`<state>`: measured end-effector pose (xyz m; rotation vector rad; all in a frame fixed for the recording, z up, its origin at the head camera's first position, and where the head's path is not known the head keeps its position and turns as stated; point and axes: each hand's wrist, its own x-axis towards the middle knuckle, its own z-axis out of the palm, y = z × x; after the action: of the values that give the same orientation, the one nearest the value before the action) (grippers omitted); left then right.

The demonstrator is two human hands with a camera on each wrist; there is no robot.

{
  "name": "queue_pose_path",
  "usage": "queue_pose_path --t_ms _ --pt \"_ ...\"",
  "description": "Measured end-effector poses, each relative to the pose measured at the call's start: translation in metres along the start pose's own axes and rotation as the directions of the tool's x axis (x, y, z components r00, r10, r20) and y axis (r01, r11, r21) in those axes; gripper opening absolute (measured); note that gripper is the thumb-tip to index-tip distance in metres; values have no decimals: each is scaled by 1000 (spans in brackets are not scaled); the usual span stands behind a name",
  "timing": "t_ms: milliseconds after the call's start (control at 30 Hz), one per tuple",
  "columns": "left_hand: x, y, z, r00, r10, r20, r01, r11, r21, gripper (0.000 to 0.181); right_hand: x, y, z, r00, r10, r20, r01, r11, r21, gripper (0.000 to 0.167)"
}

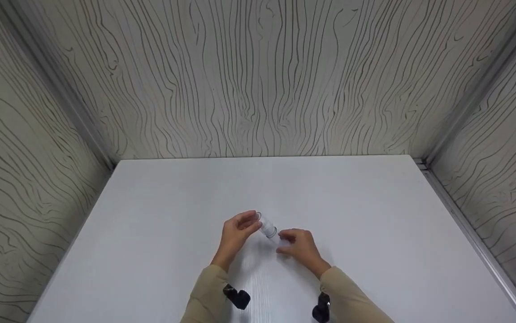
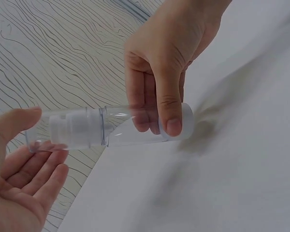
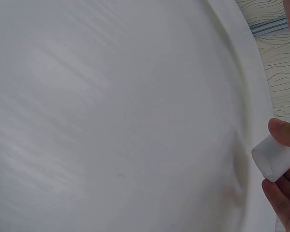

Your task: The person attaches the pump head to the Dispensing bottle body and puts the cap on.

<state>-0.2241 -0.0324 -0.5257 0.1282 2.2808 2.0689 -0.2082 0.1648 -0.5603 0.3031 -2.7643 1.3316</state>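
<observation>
A small clear pump bottle (image 1: 268, 227) is held tilted between both hands above the white table. My left hand (image 1: 235, 233) pinches the end of its clear cap (image 2: 44, 126) between thumb and fingers. A white pump top (image 2: 70, 129) shows through this cap, which still sits against the bottle's shoulder. At the other end my right hand (image 1: 301, 246) grips the clear body near its white base (image 2: 187, 121), thumb on one side and fingers behind. From the right wrist view, the hollow underside of that base (image 3: 272, 158) faces outward.
The white tabletop (image 1: 352, 202) spreads around both hands. Wood-grain panels stand behind it (image 1: 258, 89) and at both sides, with metal rails (image 1: 477, 242) along the edges. A small black device (image 1: 237, 297) is strapped at each wrist.
</observation>
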Motion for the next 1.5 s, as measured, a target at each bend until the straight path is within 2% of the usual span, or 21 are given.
queue_pose_path --t_ms 267,800,1167,1367,1500 --pt "-2 -1 1 1000 -8 24 8 1000 -24 48 0 -1 1 1000 2 12 -2 1000 9 36" --pt "-1 -4 4 998 -63 -8 63 997 33 46 1 -3 1 1000 2 20 -2 1000 -3 36" --pt "-1 -4 6 1000 -20 -9 21 995 93 42 0 -1 2 999 -48 5 48 997 -68 36" --pt "1 -1 5 999 40 2 -40 995 90 41 0 -1 2 992 -123 -30 121 991 -54 34" --pt "0 0 4 999 32 -2 -32 994 105 40 -1 -1 2 988 -149 -42 146 987 -71 33"
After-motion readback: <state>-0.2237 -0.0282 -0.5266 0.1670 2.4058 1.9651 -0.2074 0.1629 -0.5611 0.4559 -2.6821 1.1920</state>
